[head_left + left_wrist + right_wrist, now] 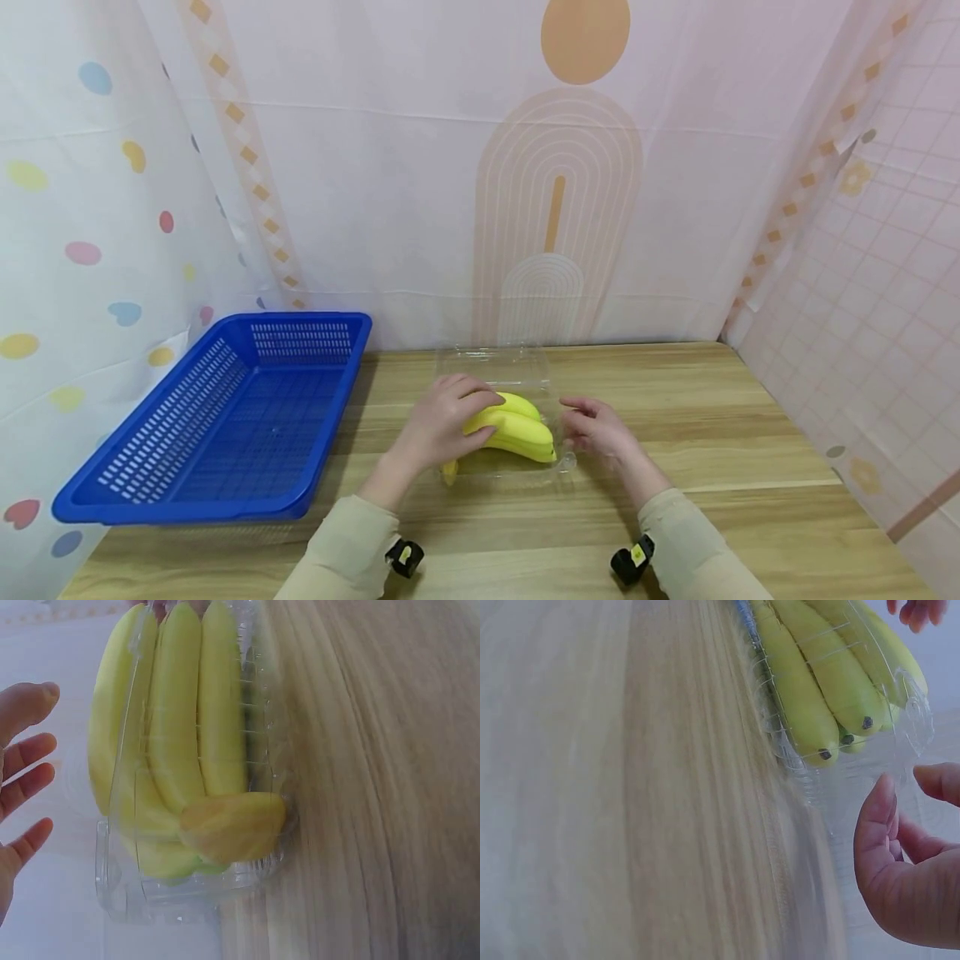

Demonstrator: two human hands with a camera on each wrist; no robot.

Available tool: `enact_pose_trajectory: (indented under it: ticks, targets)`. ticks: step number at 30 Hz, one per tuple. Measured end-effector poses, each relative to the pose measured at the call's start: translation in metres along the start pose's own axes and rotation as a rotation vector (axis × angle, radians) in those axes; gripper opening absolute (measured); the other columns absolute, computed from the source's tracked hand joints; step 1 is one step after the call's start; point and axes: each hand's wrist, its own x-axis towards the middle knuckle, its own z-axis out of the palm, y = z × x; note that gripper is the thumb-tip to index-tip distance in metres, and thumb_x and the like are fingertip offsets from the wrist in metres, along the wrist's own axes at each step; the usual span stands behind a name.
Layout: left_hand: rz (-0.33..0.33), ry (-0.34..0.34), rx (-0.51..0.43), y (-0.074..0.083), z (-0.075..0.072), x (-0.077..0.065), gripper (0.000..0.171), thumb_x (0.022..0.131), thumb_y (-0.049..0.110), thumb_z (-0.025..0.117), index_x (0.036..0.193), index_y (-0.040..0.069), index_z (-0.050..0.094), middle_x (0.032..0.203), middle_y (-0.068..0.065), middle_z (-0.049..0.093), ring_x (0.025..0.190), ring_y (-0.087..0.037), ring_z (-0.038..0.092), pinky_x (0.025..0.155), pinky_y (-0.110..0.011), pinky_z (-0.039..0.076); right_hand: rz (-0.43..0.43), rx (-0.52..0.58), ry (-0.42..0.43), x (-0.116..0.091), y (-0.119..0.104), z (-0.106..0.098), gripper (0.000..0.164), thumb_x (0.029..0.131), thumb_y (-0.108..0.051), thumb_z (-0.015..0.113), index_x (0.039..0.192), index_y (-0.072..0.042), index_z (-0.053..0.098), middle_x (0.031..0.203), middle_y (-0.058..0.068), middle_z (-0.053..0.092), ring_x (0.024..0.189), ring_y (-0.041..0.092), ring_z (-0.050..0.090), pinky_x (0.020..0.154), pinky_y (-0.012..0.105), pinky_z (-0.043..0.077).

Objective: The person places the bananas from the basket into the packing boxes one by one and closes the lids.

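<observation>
A bunch of yellow bananas (517,429) lies in a clear plastic clamshell box (112,870) on the table. The box's transparent lid (493,367) is raised at the back. Over the bunch's left part hovers my left hand (442,421); in the left wrist view its fingers (28,754) are spread apart, with a gap to the fruit. My right hand (596,429) is beside the right end of the box, fingers loosely bent and holding nothing. In the right wrist view, its thumb and forefinger stand apart near the box's corner (916,727), below the dark banana tips (847,739).
A blue plastic basket (281,433) with slotted sides stands on the left of the wooden table (690,517). Patterned curtains (405,208) enclose the back and both sides. A black strap device (405,557) sits at each wrist.
</observation>
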Motion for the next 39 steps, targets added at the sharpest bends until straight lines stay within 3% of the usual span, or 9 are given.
enact_pose_trajectory:
  ticks: [9, 18, 22, 26, 30, 34, 39]
  targets:
    - [-0.261, 0.043, -0.149, -0.008, -0.006, -0.009, 0.040, 0.073, 0.013, 0.087, 0.108, 0.004, 0.072, 0.102, -0.007, 0.071, 0.095, -0.024, 0.064, 0.084, -0.040, 0.054, -0.061, -0.104, 0.086, -0.002, -0.005, -0.003, 0.046, 0.098, -0.008, 0.057, 0.138, 0.011, 0.046, 0.104, 0.009, 0.054, 0.083, 0.013, 0.055, 0.073, 0.025, 0.055]
    - [-0.635, 0.074, -0.369, -0.012, -0.016, -0.015, 0.042, 0.079, 0.006, 0.082, 0.117, 0.002, 0.067, 0.103, -0.012, 0.070, 0.092, -0.029, 0.065, 0.082, -0.050, 0.054, -0.132, -0.127, 0.096, -0.001, -0.013, -0.006, 0.048, 0.100, -0.012, 0.058, 0.140, 0.011, 0.045, 0.111, 0.015, 0.061, 0.084, 0.009, 0.062, 0.071, 0.021, 0.053]
    - [-0.763, 0.128, -0.489, -0.014, -0.018, -0.017, 0.041, 0.081, 0.004, 0.080, 0.119, -0.001, 0.065, 0.105, -0.017, 0.069, 0.094, -0.036, 0.064, 0.081, -0.054, 0.053, -0.141, -0.134, 0.090, -0.002, -0.018, -0.007, 0.048, 0.101, -0.014, 0.057, 0.141, 0.008, 0.045, 0.118, 0.018, 0.060, 0.092, 0.012, 0.062, 0.075, 0.021, 0.052]
    - [-0.861, 0.193, -0.559, -0.017, -0.019, -0.020, 0.041, 0.083, 0.004, 0.077, 0.121, -0.002, 0.063, 0.105, -0.020, 0.069, 0.093, -0.034, 0.065, 0.080, -0.043, 0.055, -0.139, -0.112, 0.089, 0.000, -0.021, -0.007, 0.047, 0.101, -0.013, 0.057, 0.141, 0.006, 0.046, 0.124, 0.020, 0.058, 0.098, 0.014, 0.061, 0.083, 0.024, 0.053]
    - [-0.957, 0.224, -0.564, -0.022, -0.020, -0.024, 0.038, 0.088, 0.009, 0.074, 0.123, 0.000, 0.063, 0.106, -0.018, 0.069, 0.095, -0.028, 0.064, 0.079, -0.030, 0.053, -0.144, -0.093, 0.093, 0.002, -0.023, -0.006, 0.046, 0.100, -0.012, 0.057, 0.141, 0.006, 0.046, 0.125, 0.022, 0.058, 0.096, 0.012, 0.062, 0.085, 0.028, 0.054]
    - [-1.050, 0.236, -0.556, -0.027, -0.021, -0.028, 0.038, 0.092, 0.015, 0.072, 0.126, 0.001, 0.063, 0.109, -0.017, 0.068, 0.098, -0.025, 0.063, 0.082, -0.026, 0.051, -0.163, -0.086, 0.098, 0.005, -0.025, -0.006, 0.046, 0.100, -0.011, 0.058, 0.140, 0.008, 0.046, 0.120, 0.018, 0.060, 0.094, 0.010, 0.063, 0.087, 0.033, 0.054]
    - [-1.205, 0.270, -0.653, -0.032, -0.021, -0.029, 0.041, 0.096, 0.022, 0.067, 0.130, 0.001, 0.060, 0.116, -0.021, 0.065, 0.100, -0.026, 0.064, 0.076, -0.024, 0.055, -0.151, -0.093, 0.092, 0.012, -0.027, -0.009, 0.049, 0.100, -0.013, 0.057, 0.142, 0.008, 0.043, 0.128, 0.025, 0.056, 0.101, 0.017, 0.062, 0.093, 0.040, 0.053]
